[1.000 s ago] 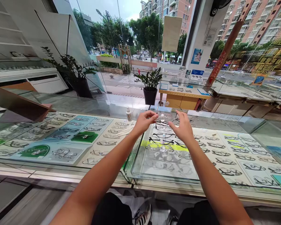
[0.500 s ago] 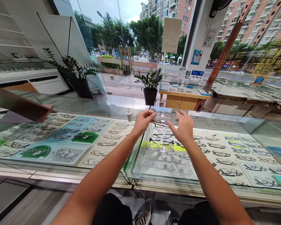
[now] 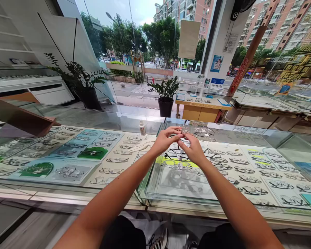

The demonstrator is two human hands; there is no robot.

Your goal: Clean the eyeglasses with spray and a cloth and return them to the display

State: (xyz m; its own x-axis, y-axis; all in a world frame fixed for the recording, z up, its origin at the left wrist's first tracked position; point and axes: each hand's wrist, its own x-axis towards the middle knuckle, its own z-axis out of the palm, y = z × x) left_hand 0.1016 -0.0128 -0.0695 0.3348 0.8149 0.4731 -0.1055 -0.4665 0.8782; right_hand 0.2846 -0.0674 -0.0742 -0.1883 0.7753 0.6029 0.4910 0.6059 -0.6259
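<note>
My left hand [image 3: 168,139] is closed in a pinch on a pair of eyeglasses [image 3: 184,125]; only a thin, dark-tipped temple shows above the fingers. Against it, the fingertips of my right hand [image 3: 193,148] close on the same eyeglasses, and the two hands nearly touch. Most of the frame is hidden behind the fingers. Below my hands, clear-rimmed glasses [image 3: 176,165] lie on the glass-topped display case [image 3: 155,192], with dark frames just behind them. Another thin frame [image 3: 203,132] rests beyond my right hand.
A small white spray bottle [image 3: 142,128] stands on the counter left of my hands. Many eyeglasses lie in rows inside the cases on both sides. A brown slanted panel [image 3: 28,117] juts in at left. Potted plants [image 3: 166,103] stand beyond the counter.
My left hand has moved right with the eyeglasses. My right hand, open and apart before, has come in leftward and closed on them.
</note>
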